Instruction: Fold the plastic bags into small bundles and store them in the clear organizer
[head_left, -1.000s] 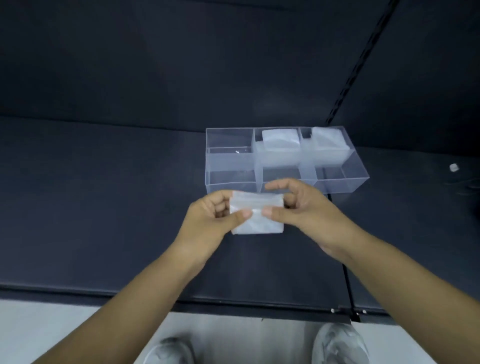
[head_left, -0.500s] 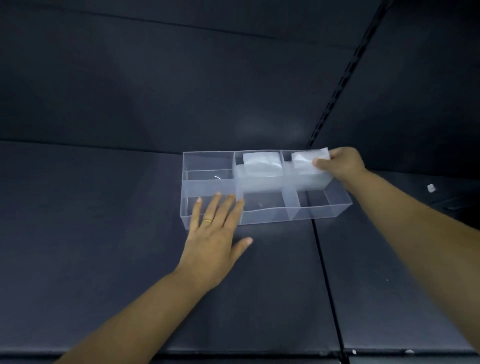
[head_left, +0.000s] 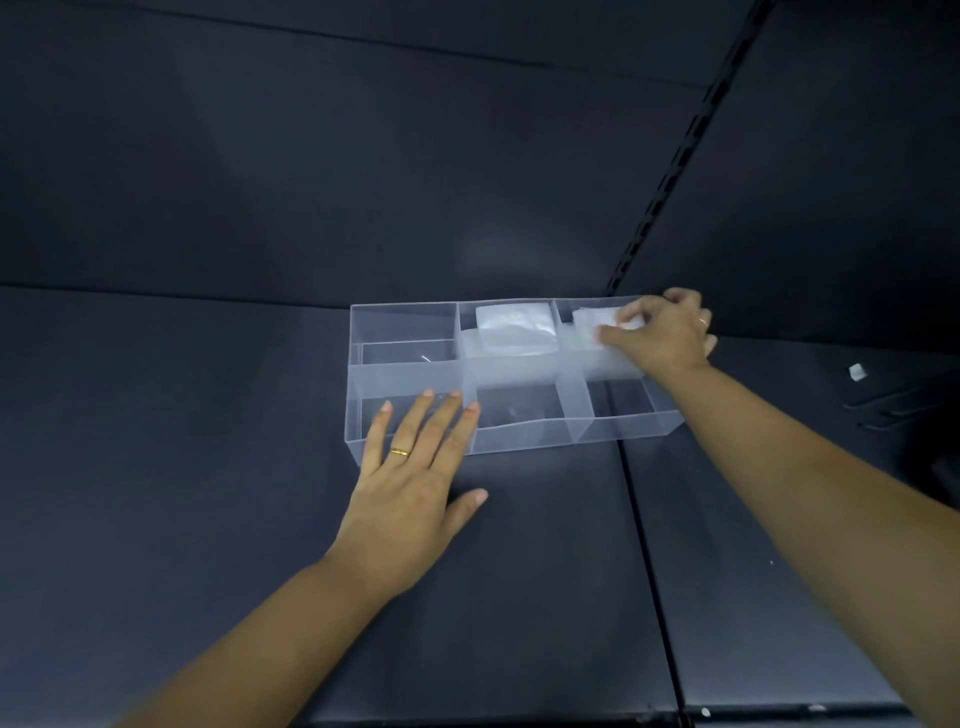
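Note:
A clear organizer (head_left: 405, 370) with several compartments sits on the dark shelf. A folded plastic bundle (head_left: 514, 326) lies in its back middle compartment. My right hand (head_left: 662, 332) reaches over the back right compartment and pinches another folded bundle (head_left: 597, 321) at that compartment's top. My left hand (head_left: 415, 478) lies flat with straight fingers, its fingertips pressing on the organizer's front left rim and its palm on the shelf. The front compartments and the back left one hold no bundle.
The dark shelf (head_left: 156, 467) has a back wall with a slotted upright (head_left: 670, 171). A seam in the shelf runs forward under the organizer at the right. A small white scrap (head_left: 856, 372) lies far right, near dark wires.
Both hands were folding one bundle in front of the organizer. My right hand has carried it to the back right compartment, and my left hand has let go and settled flat against the organizer's front.

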